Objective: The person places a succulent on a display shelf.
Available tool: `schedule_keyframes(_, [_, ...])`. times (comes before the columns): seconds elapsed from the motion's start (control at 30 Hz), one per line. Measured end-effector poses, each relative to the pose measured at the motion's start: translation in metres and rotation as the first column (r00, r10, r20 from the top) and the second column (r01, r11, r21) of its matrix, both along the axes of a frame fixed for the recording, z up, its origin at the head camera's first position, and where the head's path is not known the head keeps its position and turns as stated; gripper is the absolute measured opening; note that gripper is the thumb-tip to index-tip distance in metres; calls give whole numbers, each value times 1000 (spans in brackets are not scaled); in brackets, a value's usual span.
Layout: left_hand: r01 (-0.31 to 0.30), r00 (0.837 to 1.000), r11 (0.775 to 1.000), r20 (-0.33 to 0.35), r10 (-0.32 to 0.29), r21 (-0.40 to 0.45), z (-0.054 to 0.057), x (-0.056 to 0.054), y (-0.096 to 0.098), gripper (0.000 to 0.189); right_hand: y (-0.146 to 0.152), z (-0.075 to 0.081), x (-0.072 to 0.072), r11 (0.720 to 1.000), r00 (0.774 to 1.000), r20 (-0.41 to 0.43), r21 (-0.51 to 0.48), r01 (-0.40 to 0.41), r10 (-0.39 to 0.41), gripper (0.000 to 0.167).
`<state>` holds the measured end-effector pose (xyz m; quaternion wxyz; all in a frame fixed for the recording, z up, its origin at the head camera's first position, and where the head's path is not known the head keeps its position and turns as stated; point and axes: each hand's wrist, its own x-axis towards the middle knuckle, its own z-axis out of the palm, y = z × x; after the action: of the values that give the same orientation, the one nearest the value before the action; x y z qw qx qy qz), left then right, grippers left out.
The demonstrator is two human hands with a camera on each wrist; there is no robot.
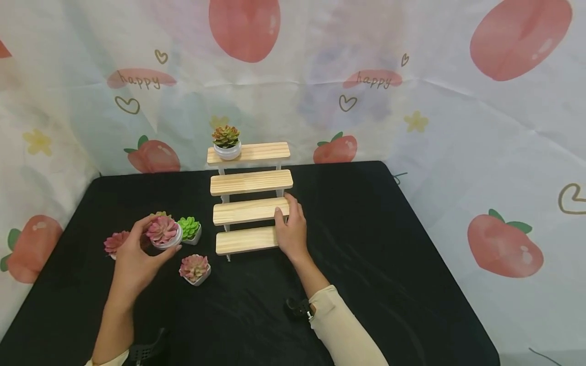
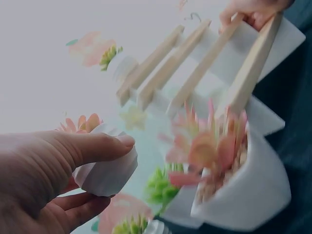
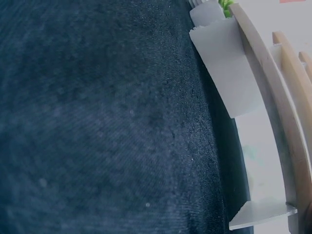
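Observation:
My left hand [image 1: 139, 262] holds a pink succulent [image 1: 162, 230] in a small white pot, the pot pinched between thumb and fingers. The left wrist view shows the thumb along the side of this ridged white pot [image 2: 109, 168]. A four-tier display stand [image 1: 252, 182] with pale wooden shelves and white supports stands on the black table. My right hand [image 1: 293, 231] grips its right end at the lower shelves, the thumb over a shelf edge. A green and reddish succulent [image 1: 226, 138] in a white pot sits on the top shelf, at its left.
Left of the stand are a green succulent [image 1: 189, 229], a pink-green succulent [image 1: 194, 267] nearer the front, and a dark pink succulent [image 1: 114, 242] beside my left hand. Another succulent [image 1: 160, 214] is partly hidden behind the held one. A printed cloth [image 1: 284, 112] hangs behind the black table [image 1: 366, 254].

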<state>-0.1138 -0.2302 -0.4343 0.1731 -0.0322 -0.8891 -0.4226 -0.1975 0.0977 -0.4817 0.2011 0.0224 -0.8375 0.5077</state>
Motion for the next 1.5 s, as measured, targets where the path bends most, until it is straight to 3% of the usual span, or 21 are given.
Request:
schedule_keyframes(0.2, [61, 998, 998, -4, -61, 24, 11, -8, 18, 86, 0, 3, 2, 1000, 1000, 6, -6, -7, 7, 50])
schedule_keyframes(0.4, [107, 994, 994, -16, -107, 9, 22, -22, 37, 83, 0, 4, 3, 1000, 1000, -13, -11, 0, -1, 49])
schedule_keyframes(0.77, [239, 969, 969, -88, -232, 69, 35, -48, 73, 82, 1, 5, 3, 1000, 1000, -3, -8, 5, -5, 48])
schedule_keyframes(1.13, [275, 960, 959, -82, -268, 76, 46, -65, 95, 82, 0, 5, 5, 1000, 1000, 9, -14, 2, -2, 50])
schedule_keyframes(1.37, [214, 977, 971, -46, -210, 107, 54, -78, 110, 80, 0, 5, 5, 1000, 1000, -10, -16, 2, -2, 50])
schedule_keyframes(1.5, [220, 975, 965, -52, -214, 144, 57, -85, 120, 81, 0, 6, 5, 1000, 1000, -16, -7, 8, -8, 49])
